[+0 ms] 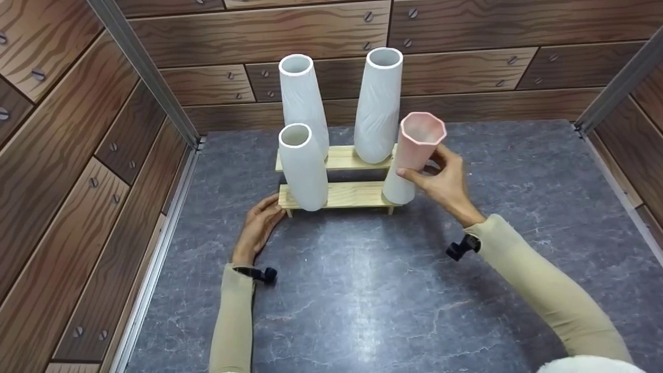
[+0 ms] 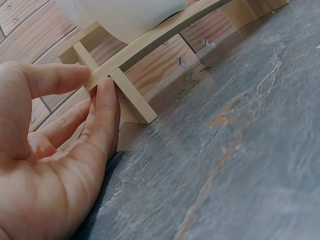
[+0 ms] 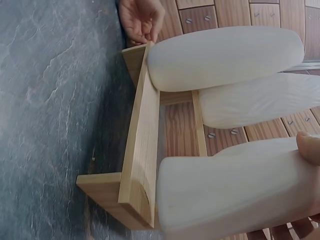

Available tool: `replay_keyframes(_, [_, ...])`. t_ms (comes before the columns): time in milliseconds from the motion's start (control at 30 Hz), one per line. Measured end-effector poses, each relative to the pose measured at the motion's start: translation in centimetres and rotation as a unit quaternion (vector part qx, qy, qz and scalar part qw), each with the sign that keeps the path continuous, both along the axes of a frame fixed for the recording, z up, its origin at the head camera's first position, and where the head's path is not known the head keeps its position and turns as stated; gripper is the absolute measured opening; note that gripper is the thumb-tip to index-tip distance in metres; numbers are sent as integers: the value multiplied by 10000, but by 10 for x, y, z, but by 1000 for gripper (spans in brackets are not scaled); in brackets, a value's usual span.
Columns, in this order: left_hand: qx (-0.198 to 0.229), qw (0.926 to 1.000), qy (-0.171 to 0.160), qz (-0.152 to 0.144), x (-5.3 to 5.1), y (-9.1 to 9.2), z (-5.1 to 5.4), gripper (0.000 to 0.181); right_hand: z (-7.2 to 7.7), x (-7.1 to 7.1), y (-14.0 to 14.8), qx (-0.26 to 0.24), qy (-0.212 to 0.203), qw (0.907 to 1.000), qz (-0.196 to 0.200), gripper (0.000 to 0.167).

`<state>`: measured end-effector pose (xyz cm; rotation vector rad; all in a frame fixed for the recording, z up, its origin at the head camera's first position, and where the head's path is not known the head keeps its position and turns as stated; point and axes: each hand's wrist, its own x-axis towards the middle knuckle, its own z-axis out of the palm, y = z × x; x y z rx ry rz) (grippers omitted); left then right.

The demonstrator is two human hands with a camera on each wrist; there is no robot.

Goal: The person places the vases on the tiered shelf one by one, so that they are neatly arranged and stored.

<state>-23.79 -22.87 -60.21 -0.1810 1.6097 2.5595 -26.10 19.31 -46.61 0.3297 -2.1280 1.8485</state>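
A two-tier light wooden stand (image 1: 355, 194) carries tall white vases. My left hand (image 1: 256, 228) pinches the left end of its front plank between thumb and fingers, as the left wrist view shows close up. My right hand (image 1: 446, 182) grips a faceted vase (image 1: 413, 154), pink at the top and white below, at the front plank's right end. Its base meets the plank there; whether its full weight rests on it I cannot tell. A smooth white vase (image 1: 305, 176) stands at the front left. Behind, two textured vases, one left (image 1: 304, 103) and one right (image 1: 379, 103), stand on the rear plank.
The stand sits on a dark grey marbled surface (image 1: 331, 290). Wood-patterned panels (image 1: 259, 33) rise behind and at both sides, with metal rails (image 1: 150, 290) along the edges. A black wrist camera (image 1: 462, 247) sits on each wrist.
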Motion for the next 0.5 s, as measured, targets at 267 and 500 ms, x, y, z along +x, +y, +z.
replay_keyframes(267, [-18, 10000, 7, 9, 3, 0, 2, 53, -1, 0, -13, 128, 13, 9999, -21, 69])
replay_keyframes(500, [69, 10000, -5, 29, -1, 2, 2, 53, -2, -4, -25, 37, 124, 9999, 33, 71])
